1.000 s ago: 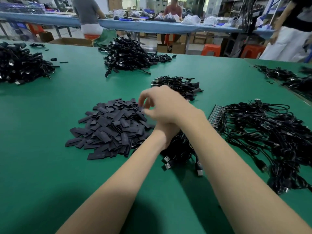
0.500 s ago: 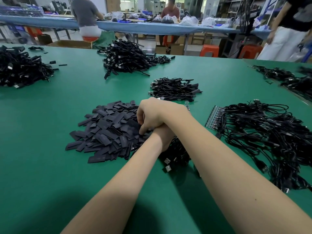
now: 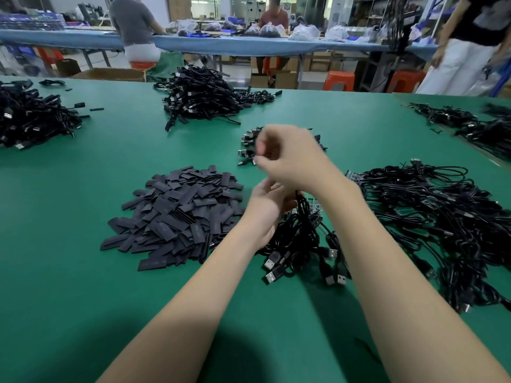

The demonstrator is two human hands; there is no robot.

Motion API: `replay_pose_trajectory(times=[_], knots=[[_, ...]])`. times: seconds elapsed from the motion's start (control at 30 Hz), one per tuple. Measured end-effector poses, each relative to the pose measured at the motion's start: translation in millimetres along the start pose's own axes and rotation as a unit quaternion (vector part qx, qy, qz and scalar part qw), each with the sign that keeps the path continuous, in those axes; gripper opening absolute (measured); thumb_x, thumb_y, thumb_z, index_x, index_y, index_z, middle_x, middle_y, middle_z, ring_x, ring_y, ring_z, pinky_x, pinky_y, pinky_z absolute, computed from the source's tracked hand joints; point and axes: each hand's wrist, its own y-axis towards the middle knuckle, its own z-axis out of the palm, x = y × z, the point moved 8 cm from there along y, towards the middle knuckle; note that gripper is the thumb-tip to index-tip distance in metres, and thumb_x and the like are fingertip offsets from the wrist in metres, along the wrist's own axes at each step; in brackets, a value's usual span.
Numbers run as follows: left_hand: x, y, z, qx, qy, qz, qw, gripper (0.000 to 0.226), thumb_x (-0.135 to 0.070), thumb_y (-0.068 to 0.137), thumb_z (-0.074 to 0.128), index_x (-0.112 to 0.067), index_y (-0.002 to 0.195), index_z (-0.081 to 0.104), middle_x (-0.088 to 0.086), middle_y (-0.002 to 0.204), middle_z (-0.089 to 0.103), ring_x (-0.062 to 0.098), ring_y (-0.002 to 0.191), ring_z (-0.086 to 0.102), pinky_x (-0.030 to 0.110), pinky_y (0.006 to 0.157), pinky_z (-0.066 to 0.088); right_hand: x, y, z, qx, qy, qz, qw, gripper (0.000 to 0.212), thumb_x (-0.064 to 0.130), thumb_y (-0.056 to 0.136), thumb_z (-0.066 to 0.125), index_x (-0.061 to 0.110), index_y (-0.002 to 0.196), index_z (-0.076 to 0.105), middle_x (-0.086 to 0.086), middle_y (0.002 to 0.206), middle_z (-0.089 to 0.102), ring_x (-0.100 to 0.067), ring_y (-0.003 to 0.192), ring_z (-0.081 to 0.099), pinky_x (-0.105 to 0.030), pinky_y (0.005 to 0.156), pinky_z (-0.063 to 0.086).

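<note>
The left hand (image 3: 264, 208) is gripping the cable bundle (image 3: 300, 230), with its fingers curling round the upper end. The bundle is lying on the green table (image 3: 69, 286) with its USB plugs pointing toward the person, just right of the pile of flat black sleeves (image 3: 177, 214). The right hand (image 3: 289, 158) is hovering above the left hand, motion-blurred, fingers curling; whether it is pinching anything cannot be told. A large cable heap (image 3: 442, 217) is lying nearby on the right.

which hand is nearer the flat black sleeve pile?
Left. The left hand, gripping a cable bundle, sits at the right edge of the sleeve pile; the right hand is raised farther back.
</note>
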Motion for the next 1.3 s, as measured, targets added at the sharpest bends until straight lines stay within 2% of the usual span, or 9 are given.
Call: replay_pose_trajectory(times=[0.1,0.17,0.27,0.47,0.53,0.87,0.97,1.13,1.3], knots=[[3,2,0,0.014,-0.008,-0.013,1.0,0.01,-0.002,0.099,0.054,-0.011,0.097,0.059,0.006,0.086,0.064,0.01,0.071,0.062,0.02,0.068,0.051,-50,-26,-26,-0.094,0.076,0.091,0.989,0.016,0.014,0.081,0.076,0.02,0.082,0.062,0.009,0.072,0.066,-0.005,0.059,0.055,-0.009,0.062,0.04],[3,3,-1,0.02,-0.01,-0.021,1.0,0.009,-0.005,0.098,0.058,-0.012,0.095,0.063,0.005,0.085,0.064,0.009,0.072,0.063,0.019,0.068,0.051,-75,-41,-32,-0.118,0.188,0.14,0.965,0.02,0.013,0.083,0.078,0.018,0.095,0.063,0.005,0.077,0.07,-0.009,0.059,0.057,-0.016,0.061,0.046],[6,3,-2,0.023,-0.011,-0.037,0.999,0.007,-0.008,0.097,0.061,-0.012,0.098,0.067,0.002,0.083,0.068,0.01,0.075,0.065,0.021,0.073,0.051,-95,-52,-38,-0.137,0.327,0.159,0.922,0.032,0.009,0.087,0.077,0.016,0.115,0.065,-0.002,0.086,0.074,-0.012,0.066,0.064,-0.024,0.062,0.052],[6,2,-3,0.025,-0.022,-0.037,0.999,0.007,-0.008,0.096,0.062,-0.011,0.097,0.069,0.001,0.079,0.07,0.01,0.074,0.066,0.022,0.076,0.052,-113,-60,-20,-0.124,0.447,0.203,0.862,0.029,0.005,0.088,0.076,0.011,0.115,0.07,-0.001,0.077,0.072,-0.016,0.07,0.066,-0.021,0.067,0.054],[7,3,-3,0.029,-0.03,-0.04,0.998,0.007,-0.008,0.096,0.063,-0.011,0.097,0.069,0.001,0.08,0.071,0.011,0.075,0.066,0.024,0.079,0.052,-111,-58,-16,-0.116,0.489,0.197,0.842,0.028,0.005,0.088,0.075,0.014,0.114,0.07,-0.004,0.086,0.075,-0.016,0.072,0.068,-0.021,0.07,0.055],[7,3,-1,0.041,-0.049,-0.043,0.997,0.009,-0.007,0.096,0.062,-0.008,0.098,0.07,0.002,0.078,0.069,0.011,0.072,0.064,0.023,0.079,0.051,-110,-61,-9,-0.112,0.579,0.21,0.78,0.024,0.01,0.076,0.082,0.014,0.098,0.072,-0.011,0.101,0.07,-0.016,0.082,0.068,-0.021,0.076,0.056],[6,3,-1,0.042,-0.053,-0.046,0.997,0.009,-0.006,0.096,0.061,-0.006,0.099,0.07,0.001,0.077,0.069,0.011,0.071,0.064,0.02,0.074,0.052,-108,-61,-10,-0.109,0.586,0.201,0.777,0.031,0.016,0.066,0.085,0.016,0.095,0.073,-0.014,0.105,0.07,-0.016,0.084,0.069,-0.022,0.079,0.057],[5,1,0,0.04,-0.051,-0.048,0.997,0.01,-0.006,0.097,0.06,-0.006,0.097,0.07,0.001,0.075,0.068,0.011,0.07,0.062,0.021,0.076,0.049,-109,-63,-10,-0.107,0.601,0.196,0.767,0.027,0.014,0.066,0.084,0.016,0.091,0.074,-0.012,0.102,0.072,-0.018,0.088,0.069,-0.022,0.08,0.057],[5,1,0,0.047,-0.044,-0.052,0.997,0.011,-0.007,0.097,0.06,-0.004,0.1,0.07,0.001,0.077,0.067,0.01,0.07,0.061,0.02,0.074,0.05,-107,-63,-11,-0.104,0.583,0.198,0.781,0.022,0.013,0.067,0.083,0.016,0.088,0.074,-0.015,0.101,0.072,-0.018,0.082,0.069,-0.023,0.079,0.058]])
